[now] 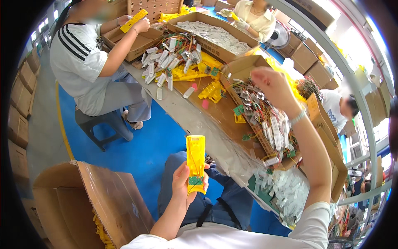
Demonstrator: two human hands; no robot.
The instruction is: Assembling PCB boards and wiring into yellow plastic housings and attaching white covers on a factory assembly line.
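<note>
My left hand is closed around a long yellow plastic housing, held upright above my lap. A small green circuit board sits in its lower part, with thin wires running along the open inside. My right hand is raised at the far end of an open cardboard box, its fingers curled together; whatever they may hold is hidden. In that box lie several silvery parts, white plastic pieces and green boards with coloured wires.
Clear plastic pieces lie on the near table end. Farther along are heaped white wired parts, yellow housings and a box of white pieces. A big carton stands at my left. A seated co-worker handles a yellow piece.
</note>
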